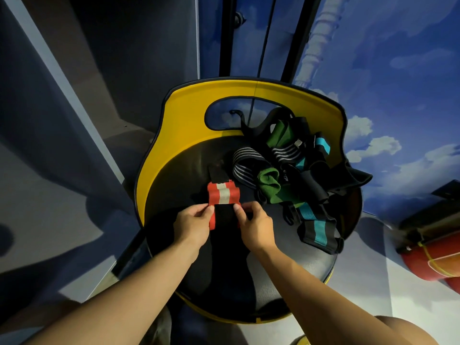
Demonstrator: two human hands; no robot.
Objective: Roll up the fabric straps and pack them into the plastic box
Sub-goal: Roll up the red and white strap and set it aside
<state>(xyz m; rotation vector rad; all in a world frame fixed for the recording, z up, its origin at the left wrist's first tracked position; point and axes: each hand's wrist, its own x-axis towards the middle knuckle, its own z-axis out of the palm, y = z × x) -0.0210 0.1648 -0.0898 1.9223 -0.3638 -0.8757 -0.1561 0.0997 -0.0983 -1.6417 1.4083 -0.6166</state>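
Currently: rolling step. Red-and-white strap (223, 195) lies on chair seat (179, 170), partly rolled; left hand (191, 224) and right hand (254, 226) each pinch its near edge. Unrolled strap pile (298, 165) at two o'clock. Plastic box unseen. Next, probably: tighten the roll.

Left half of the black seat (174, 175) is bare, so there's easy reach in from the left edge. The right side is clogged with a heap of straps (291, 170) spilling over the right edge. The yellow backrest (189, 100) walls off the far edge, bar its cutout. Both hands crowd the middle near the red strap (223, 194).
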